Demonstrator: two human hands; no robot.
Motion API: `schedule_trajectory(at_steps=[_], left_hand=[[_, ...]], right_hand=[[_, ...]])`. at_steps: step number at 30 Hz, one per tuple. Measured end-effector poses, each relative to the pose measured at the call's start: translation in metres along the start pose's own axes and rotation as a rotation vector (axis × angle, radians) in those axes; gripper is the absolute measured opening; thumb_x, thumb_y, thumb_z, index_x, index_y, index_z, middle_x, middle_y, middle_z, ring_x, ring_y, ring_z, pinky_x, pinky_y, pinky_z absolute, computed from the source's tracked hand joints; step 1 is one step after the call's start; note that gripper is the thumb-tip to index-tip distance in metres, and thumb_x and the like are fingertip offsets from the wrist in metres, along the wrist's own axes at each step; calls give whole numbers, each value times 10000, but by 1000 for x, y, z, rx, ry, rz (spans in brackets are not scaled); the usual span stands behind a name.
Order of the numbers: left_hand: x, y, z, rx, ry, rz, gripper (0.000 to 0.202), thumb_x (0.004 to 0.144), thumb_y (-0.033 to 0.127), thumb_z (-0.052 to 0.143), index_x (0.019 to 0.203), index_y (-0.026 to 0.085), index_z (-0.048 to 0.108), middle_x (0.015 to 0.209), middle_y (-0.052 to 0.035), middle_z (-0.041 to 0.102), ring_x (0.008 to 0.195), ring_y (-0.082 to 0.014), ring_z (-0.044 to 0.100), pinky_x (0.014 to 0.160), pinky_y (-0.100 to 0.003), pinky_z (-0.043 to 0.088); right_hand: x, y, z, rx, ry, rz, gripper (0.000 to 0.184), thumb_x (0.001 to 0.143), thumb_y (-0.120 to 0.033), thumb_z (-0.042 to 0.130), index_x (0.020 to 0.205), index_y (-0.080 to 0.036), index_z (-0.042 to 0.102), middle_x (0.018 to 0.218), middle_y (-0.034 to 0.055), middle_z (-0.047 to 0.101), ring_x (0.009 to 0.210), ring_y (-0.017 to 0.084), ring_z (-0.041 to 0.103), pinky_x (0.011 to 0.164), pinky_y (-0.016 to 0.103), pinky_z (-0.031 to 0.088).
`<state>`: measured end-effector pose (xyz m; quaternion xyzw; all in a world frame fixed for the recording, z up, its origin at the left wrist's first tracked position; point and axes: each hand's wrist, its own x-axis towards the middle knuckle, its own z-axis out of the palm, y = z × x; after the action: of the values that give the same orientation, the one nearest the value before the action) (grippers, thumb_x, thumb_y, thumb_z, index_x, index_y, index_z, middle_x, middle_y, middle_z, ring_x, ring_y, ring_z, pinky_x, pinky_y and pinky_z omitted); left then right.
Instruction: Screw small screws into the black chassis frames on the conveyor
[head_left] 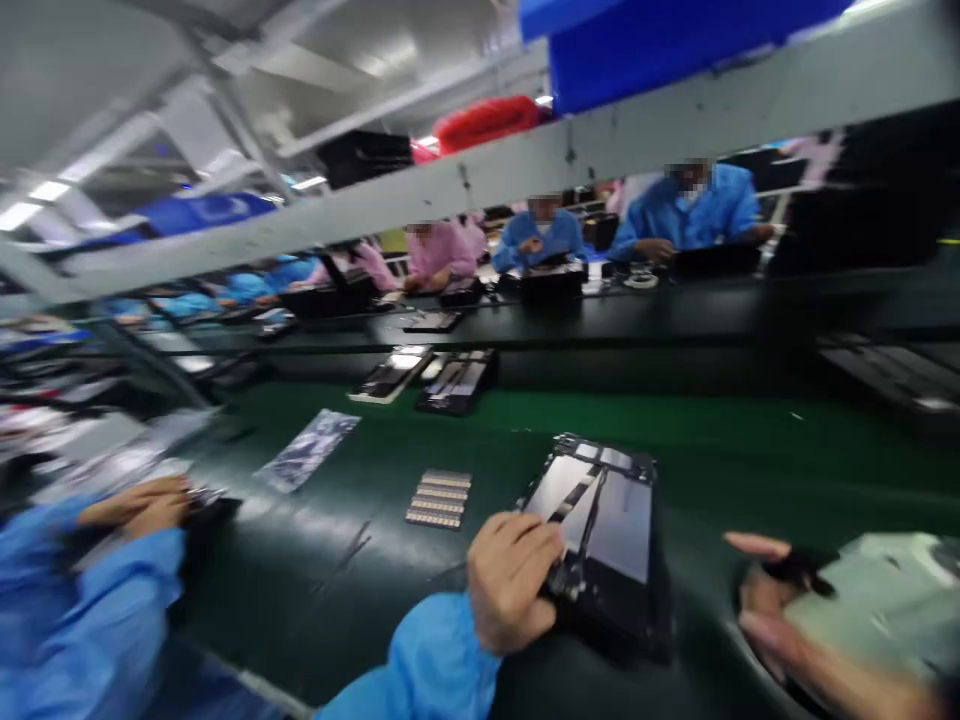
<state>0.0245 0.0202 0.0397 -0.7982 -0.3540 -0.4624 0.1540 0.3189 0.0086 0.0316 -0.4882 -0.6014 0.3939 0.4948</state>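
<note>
My left hand (pixel 514 580), in a blue sleeve, grips the lower left edge of an opened tablet (pixel 619 520) with its fingers curled. Silvery battery panels and dark ribbon cables show inside the tablet, which lies tilted over a black base. At the right edge my right hand (pixel 780 610) is smeared by motion. Its fingers bend around a pale green, rounded object (pixel 877 590) with a black part near the fingertips; blur hides what kind of thing it is. Left of the tablet lies a small sheet of strip-like parts (pixel 439 500).
A clear printed bag (pixel 311 450) and two opened tablets (pixel 394 372) (pixel 457 380) lie farther back on the green bench (pixel 300 590). A co-worker's hands (pixel 146 505) work at the left. A grey shelf beam (pixel 480 185) crosses above; people sit opposite.
</note>
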Motion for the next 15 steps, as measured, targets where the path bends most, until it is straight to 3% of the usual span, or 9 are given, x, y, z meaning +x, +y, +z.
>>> schedule_trajectory(at_steps=[3, 5, 8, 11, 15], left_hand=[[-45, 32, -10, -37, -118, 57, 366, 759, 9, 406, 958, 145, 681, 943, -64, 758, 1044, -222, 673, 922, -381, 495], [-72, 50, -8, -69, -101, 94, 311, 834, 31, 415, 902, 159, 690, 918, -46, 762, 1083, -225, 659, 1024, -410, 441], [-102, 74, 0, -98, -75, 112, 244, 893, 81, 490, 814, 199, 689, 843, 20, 763, 1016, -206, 691, 1143, -481, 309], [-108, 90, 6, -122, -169, 156, 182, 897, 113, 559, 834, 222, 691, 859, 63, 759, 953, -187, 712, 1178, -546, 216], [-85, 95, 15, -152, -249, 286, 177, 941, 173, 515, 918, 175, 690, 984, -3, 754, 1037, -209, 683, 1170, -531, 236]], right_hand=[[1, -13, -12, 25, 176, 27, 190, 743, -365, 735, 830, -242, 619, 463, -58, 540, 419, 146, 539, 587, 308, 521], [4, -12, -17, 79, 366, 13, 272, 732, -349, 751, 914, -237, 582, 467, -70, 546, 424, 143, 524, 522, 287, 472], [9, 1, -22, 177, 506, -26, 342, 696, -323, 787, 914, -217, 545, 462, -73, 552, 405, 141, 503, 472, 272, 417], [11, 13, -21, 200, 570, -58, 339, 682, -306, 799, 881, -217, 539, 453, -78, 546, 390, 145, 496, 456, 278, 403], [16, 19, -15, 163, 599, -69, 289, 706, -252, 775, 903, -199, 571, 461, -77, 552, 401, 136, 505, 491, 287, 423]])
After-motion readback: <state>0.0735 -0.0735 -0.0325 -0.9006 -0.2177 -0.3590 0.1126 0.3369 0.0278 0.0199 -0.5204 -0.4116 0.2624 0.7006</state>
